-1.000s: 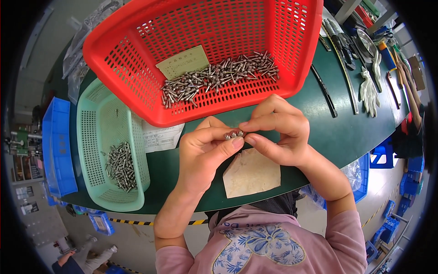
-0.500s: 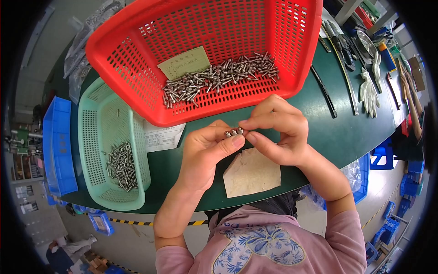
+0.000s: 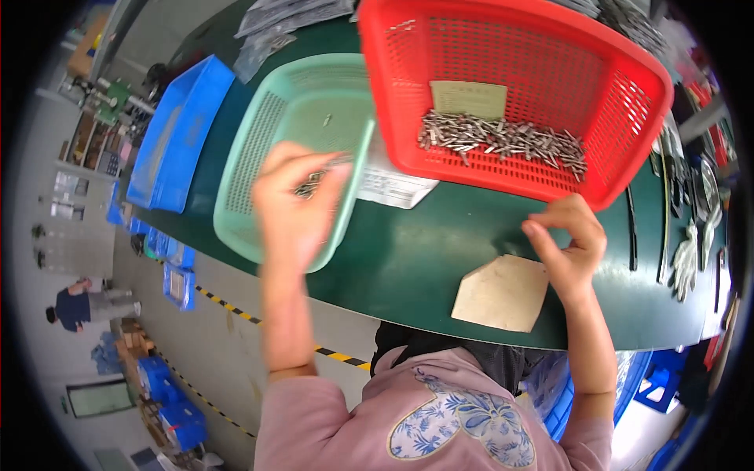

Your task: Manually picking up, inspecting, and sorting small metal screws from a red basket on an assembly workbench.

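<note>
My left hand (image 3: 294, 200) is over the light green basket (image 3: 228, 200), blurred by motion. Its thumb and fingers pinch small metal pins (image 3: 343, 160) near the basket's right rim. Below, a pile of similar pins (image 3: 309, 185) shows through the gap between the fingers. My right hand (image 3: 573, 243) is above the green table in front of the red basket (image 3: 503, 174), thumb and index fingertip drawn together; I see nothing between them. Many metal pins (image 3: 503, 140) lie in the red basket beside a yellowish card (image 3: 469, 99). A beige sheet (image 3: 501, 295) lies beside my right hand.
A printed paper (image 3: 397, 188) lies partly beneath the baskets. At the left stands a blue bin (image 3: 177, 141). Gloves (image 3: 685, 263) and long thin tools (image 3: 633, 228) lie at the right. Plastic bags (image 3: 275, 35) sit at the back. A person (image 3: 75, 306) stands far off left.
My hands have parted. The left has moved left over the green basket with the pins; the right has let go of them and drawn away to the right. The view has swung left.
</note>
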`<state>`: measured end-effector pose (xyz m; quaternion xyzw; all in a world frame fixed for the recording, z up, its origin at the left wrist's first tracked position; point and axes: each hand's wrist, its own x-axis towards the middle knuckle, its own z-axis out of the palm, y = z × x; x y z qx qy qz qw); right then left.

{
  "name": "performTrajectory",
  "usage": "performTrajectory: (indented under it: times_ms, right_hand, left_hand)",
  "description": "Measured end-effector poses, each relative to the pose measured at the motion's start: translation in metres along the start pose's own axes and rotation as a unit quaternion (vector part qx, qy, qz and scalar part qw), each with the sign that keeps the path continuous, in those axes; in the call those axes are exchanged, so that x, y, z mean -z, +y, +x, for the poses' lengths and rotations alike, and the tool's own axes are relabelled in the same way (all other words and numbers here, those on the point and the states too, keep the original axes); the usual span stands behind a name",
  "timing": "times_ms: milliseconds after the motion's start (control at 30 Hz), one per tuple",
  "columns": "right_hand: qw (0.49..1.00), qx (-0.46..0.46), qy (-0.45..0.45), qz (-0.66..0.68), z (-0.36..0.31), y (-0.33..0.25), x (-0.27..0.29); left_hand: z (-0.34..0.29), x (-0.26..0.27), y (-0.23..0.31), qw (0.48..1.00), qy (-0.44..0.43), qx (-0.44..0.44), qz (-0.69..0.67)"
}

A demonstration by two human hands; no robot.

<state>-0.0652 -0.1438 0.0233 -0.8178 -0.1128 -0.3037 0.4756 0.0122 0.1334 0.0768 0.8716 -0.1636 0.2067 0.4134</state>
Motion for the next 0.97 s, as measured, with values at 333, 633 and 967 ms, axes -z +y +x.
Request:
performTrajectory:
  times_ms: [333,633,967]
  right_hand:
    - [0.997,0.045,-0.017,-0.052,-0.003,0.014,-0.006]
    - [0.993,-0.074,-0.071,-0.064,-0.001,0.001,-0.006]
    - [0.991,-0.038,-0.105,-0.073,-0.006,-0.002,-0.012]
  left_hand:
    - [-0.007,0.027,-0.013,0.965,-0.103,0.071,0.229]
    - [-0.005,-0.071,0.034,0.968,-0.182,-0.119,0.124]
    - [0.144,0.217,0.075,0.894,-0.012,-0.187,0.408]
